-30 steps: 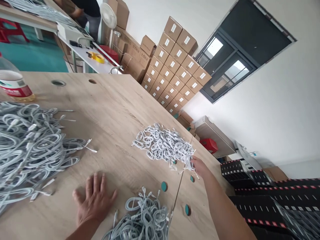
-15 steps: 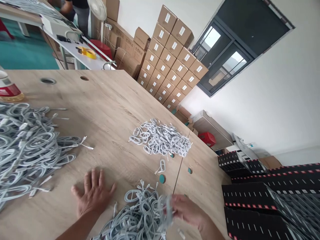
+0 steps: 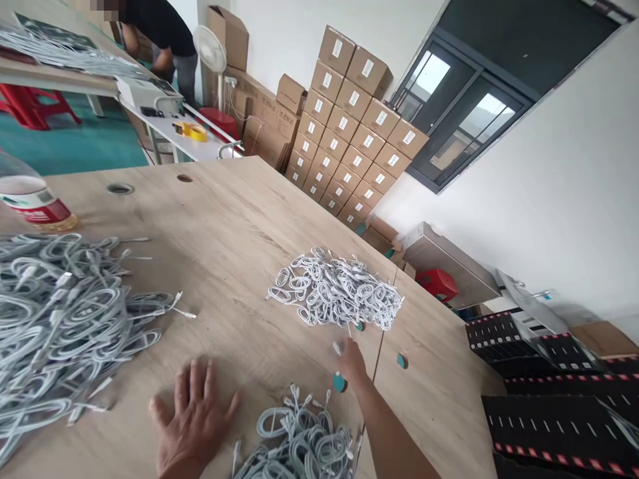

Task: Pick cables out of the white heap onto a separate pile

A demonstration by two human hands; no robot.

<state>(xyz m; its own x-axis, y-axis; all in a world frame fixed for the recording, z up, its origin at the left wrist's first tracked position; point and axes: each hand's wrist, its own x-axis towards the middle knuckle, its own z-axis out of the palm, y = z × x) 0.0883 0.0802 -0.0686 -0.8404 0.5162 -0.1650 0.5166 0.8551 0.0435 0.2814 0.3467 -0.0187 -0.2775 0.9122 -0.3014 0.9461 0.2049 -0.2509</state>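
Observation:
My left hand [image 3: 192, 416] lies flat on the wooden table, fingers spread, holding nothing. My right hand [image 3: 353, 364] is stretched forward, its fingers closed at a small coiled grey cable [image 3: 337, 347], which they partly hide. Beyond it lies a heap of light-grey coiled cables [image 3: 344, 289]. Close to me, between my hands, is another pile of coiled cables [image 3: 304, 442], cut off by the lower edge. A larger heap of grey cables [image 3: 70, 319] with pale connectors spreads at the left, apart from my left hand.
Green round caps [image 3: 339, 382] sit in the wooden table [image 3: 224, 266]. A bottle with a red label [image 3: 40, 203] stands at the left back. Black slotted boxes [image 3: 554, 426] are at the right, stacked cartons [image 3: 344, 133] behind. Another person [image 3: 164, 40] bends at a far table.
My right hand has left the near pile, where a blurred coil was at its fingers, and reached forward to the lone coil. My left hand stays flat. The view has tilted up slightly.

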